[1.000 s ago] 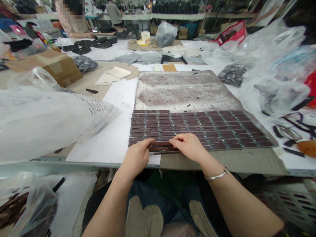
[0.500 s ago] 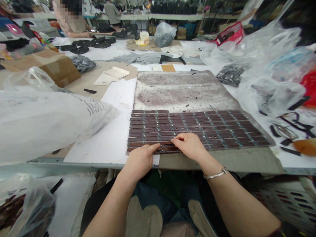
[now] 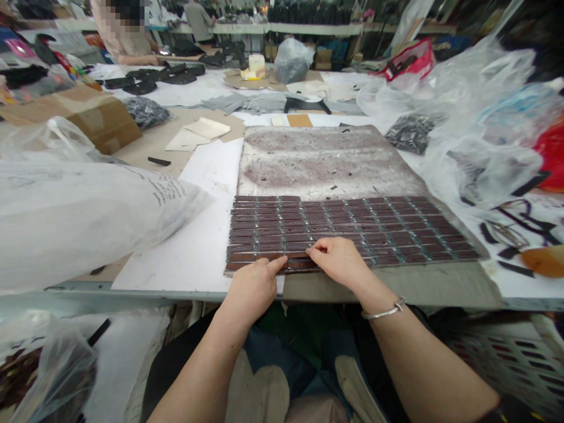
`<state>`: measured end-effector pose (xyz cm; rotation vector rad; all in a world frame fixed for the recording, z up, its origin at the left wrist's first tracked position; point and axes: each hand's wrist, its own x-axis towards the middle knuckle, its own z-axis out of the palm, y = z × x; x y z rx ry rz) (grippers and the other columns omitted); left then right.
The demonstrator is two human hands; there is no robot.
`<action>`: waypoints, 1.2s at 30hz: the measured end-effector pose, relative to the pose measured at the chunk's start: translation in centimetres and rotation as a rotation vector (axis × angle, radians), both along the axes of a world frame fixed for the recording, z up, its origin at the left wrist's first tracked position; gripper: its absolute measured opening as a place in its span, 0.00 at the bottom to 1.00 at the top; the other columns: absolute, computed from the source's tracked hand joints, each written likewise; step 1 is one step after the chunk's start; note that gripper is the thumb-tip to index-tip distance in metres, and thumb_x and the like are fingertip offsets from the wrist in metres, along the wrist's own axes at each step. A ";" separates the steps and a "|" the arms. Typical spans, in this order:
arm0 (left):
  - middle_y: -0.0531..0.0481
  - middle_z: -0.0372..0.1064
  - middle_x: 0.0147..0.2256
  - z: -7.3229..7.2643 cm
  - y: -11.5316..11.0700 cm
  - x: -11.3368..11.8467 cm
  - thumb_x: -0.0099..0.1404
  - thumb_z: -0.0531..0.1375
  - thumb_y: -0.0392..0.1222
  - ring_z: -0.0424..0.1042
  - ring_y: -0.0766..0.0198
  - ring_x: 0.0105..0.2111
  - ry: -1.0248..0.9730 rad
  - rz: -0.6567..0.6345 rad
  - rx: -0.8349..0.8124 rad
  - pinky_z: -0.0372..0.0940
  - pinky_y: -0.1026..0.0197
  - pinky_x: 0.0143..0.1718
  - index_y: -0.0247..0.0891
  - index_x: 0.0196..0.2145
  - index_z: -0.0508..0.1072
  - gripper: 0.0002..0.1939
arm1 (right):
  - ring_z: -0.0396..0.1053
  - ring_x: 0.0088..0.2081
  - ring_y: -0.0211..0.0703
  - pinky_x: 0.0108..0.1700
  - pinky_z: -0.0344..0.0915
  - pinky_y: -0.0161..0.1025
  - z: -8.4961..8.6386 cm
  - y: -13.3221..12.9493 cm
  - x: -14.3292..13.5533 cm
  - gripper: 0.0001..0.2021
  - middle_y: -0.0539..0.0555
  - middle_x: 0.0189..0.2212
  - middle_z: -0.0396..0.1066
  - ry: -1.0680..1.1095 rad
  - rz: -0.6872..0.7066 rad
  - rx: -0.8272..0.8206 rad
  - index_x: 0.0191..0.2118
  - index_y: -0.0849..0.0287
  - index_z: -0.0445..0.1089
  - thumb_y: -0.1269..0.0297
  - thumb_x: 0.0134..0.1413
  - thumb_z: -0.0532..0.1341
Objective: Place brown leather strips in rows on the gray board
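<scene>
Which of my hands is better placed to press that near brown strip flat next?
Probably your left hand: its extended index finger reaches onto the brown strip. Your right hand has thumb and finger pinched at the strip's right end.

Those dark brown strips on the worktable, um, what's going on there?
A person's left hand rests its index finger on a thin reddish-brown strip; the right hand pinches at it. Just beyond, rows of narrow dark brown strips cover the near part of a stained greyish board, with small dark scraps farther back.
</scene>
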<state>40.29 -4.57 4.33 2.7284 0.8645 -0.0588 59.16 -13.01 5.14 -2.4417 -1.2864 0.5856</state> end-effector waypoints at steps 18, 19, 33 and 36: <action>0.48 0.72 0.38 -0.2 -0.1 0.0 0.65 0.45 0.34 0.73 0.59 0.34 0.008 0.004 0.013 0.62 0.59 0.32 0.50 0.56 0.64 0.25 | 0.71 0.33 0.47 0.31 0.56 0.38 0.7 0.1 -1.1 0.14 0.53 0.29 0.76 -0.224 0.027 -0.094 0.30 0.52 0.76 0.57 0.53 0.53; 0.48 0.72 0.38 -0.3 -0.1 0.0 0.65 0.45 0.34 0.73 0.58 0.34 0.007 0.003 0.017 0.62 0.59 0.31 0.50 0.56 0.64 0.25 | 0.71 0.33 0.46 0.31 0.56 0.38 0.7 0.1 -1.2 0.14 0.53 0.29 0.76 -0.238 0.027 -0.098 0.30 0.52 0.76 0.58 0.53 0.53; 0.49 0.71 0.36 -0.3 -0.2 0.1 0.64 0.45 0.34 0.73 0.56 0.33 0.013 0.015 0.024 0.61 0.58 0.30 0.51 0.56 0.65 0.25 | 0.72 0.32 0.46 0.31 0.58 0.38 0.8 0.2 -2.0 0.13 0.53 0.30 0.75 -0.359 0.060 -0.132 0.30 0.54 0.72 0.61 0.55 0.50; 0.49 0.71 0.36 -0.3 -0.1 0.1 0.64 0.45 0.35 0.73 0.56 0.33 0.018 0.017 0.021 0.60 0.58 0.29 0.51 0.56 0.65 0.25 | 0.72 0.32 0.46 0.31 0.58 0.38 0.7 0.2 -2.1 0.13 0.53 0.30 0.75 -0.376 0.070 -0.124 0.30 0.55 0.71 0.61 0.55 0.51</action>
